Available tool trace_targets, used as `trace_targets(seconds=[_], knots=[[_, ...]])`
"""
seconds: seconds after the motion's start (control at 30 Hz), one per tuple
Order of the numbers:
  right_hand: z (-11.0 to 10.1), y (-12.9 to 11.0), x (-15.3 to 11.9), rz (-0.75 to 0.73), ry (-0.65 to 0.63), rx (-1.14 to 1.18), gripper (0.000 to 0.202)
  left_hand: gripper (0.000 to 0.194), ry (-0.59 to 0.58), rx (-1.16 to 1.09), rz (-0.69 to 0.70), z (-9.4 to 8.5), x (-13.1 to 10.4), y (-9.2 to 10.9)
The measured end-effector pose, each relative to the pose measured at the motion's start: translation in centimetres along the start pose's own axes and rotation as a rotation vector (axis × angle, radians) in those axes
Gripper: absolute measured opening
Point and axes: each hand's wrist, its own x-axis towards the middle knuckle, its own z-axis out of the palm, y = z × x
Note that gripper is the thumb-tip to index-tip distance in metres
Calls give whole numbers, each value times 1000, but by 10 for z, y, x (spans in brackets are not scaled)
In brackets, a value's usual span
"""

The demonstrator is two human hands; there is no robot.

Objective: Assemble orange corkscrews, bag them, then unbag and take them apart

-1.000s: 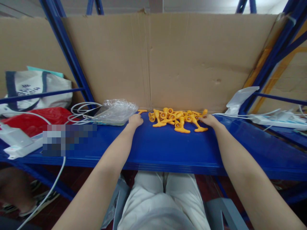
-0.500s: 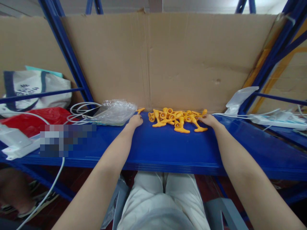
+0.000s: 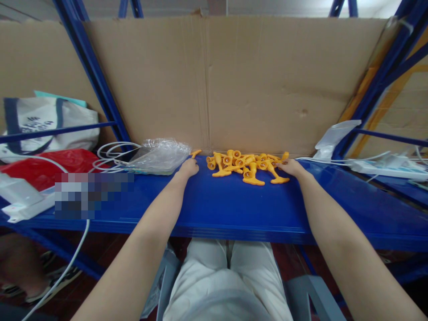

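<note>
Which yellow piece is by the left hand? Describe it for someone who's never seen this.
Find the tall cardboard panel behind the blue shelf. At its foot, between the clear plastic bag and the yellow pile, one yellow piece shows just beyond the left hand. It alone is separate from that pile, which lies to its right.

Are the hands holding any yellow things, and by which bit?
The left hand seems to hold one yellow piece by its near end, hidden by the hand. The right hand is at the yellow pile; I can't tell whether it grips one.
</note>
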Motion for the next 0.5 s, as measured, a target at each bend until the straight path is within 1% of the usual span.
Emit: trace_targets(seconds=[0.2,0.3,0.4,0.5], knots=[[0,-1,0,-1,-2,4,33,43,26,-57,-12,-2,-3,0],[-2,-3,-2,18,-13,-5,33,47,39,-46,-54,-2,-4,0],[-3,-5,-4,24,-15,-12,33,51,-5,-30,-109,-2,-4,1],[-4,-6,-5,27,-17,-11,33,53,-75,-11,-121,0,-2,1]])
